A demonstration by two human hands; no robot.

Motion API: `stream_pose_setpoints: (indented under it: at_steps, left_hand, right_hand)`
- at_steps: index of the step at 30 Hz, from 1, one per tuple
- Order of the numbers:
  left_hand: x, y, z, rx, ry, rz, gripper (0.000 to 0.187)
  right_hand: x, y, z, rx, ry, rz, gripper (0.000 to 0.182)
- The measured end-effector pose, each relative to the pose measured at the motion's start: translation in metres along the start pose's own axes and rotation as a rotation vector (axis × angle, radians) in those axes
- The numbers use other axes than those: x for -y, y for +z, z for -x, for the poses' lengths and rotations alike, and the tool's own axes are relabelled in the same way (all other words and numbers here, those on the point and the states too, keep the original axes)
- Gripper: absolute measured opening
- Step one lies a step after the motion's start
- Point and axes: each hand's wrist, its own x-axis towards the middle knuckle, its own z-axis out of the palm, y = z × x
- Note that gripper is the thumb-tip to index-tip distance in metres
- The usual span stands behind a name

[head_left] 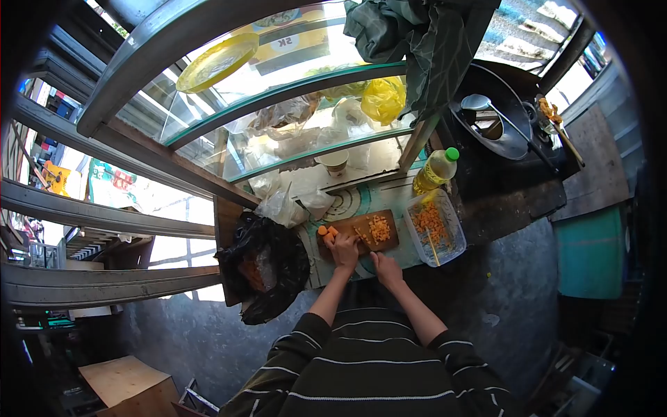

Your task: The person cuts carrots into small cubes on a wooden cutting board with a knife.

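Note:
A wooden cutting board (389,241) lies on the worktop with chopped orange carrot (379,229) on its right half. My left hand (343,251) is over the board's left part, fingers bent and pressed on a piece of carrot that they mostly hide. Larger carrot chunks (323,231) lie just beyond its fingertips. My right hand (386,269) is closed at the board's near edge around what looks like a knife handle; the narrow blade, hard to make out, points toward the left fingers. To the right, a clear plastic tub (453,243) holds more chopped carrot and a thin yellowish stick.
A green-capped bottle of yellow oil (434,172) stands behind the tub. A black plastic bag (278,250) sits left of the board. Beyond are a glass display case (292,149) with bags inside and, at right, a wok (511,142) with a ladle (476,103).

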Motion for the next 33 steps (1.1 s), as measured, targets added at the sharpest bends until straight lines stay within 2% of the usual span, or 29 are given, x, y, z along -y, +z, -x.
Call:
stream_pose_setpoints:
  at_steps: [5,11,15,20,27,33]
  left_hand:
    - [0.002,0.005,0.003,-0.032,0.025,-0.036,0.006]
    - [0.002,0.005,0.002,0.010,-0.025,0.029,0.006]
    - [0.003,0.006,-0.001,-0.011,-0.020,0.009,0.005]
    - [0.005,0.006,-0.001,0.056,-0.057,-0.058,0.008]
    - [-0.003,-0.002,-0.002,0.009,-0.086,0.011,0.009]
    - [-0.003,-0.003,-0.003,0.024,-0.095,-0.038,0.007]
  right_hand:
    - [-0.004,0.002,0.000,-0.037,-0.069,-0.038,0.047]
    - [-0.007,0.002,0.008,-0.012,-0.017,-0.006,0.045]
    - [0.003,-0.001,-0.004,-0.044,-0.035,-0.021,0.048]
    - [0.002,-0.010,0.017,-0.047,-0.083,-0.096,0.049]
    - [-0.004,0.003,0.000,-0.028,-0.019,-0.023,0.050]
    - [-0.012,-0.002,0.012,-0.004,-0.080,-0.066,0.052]
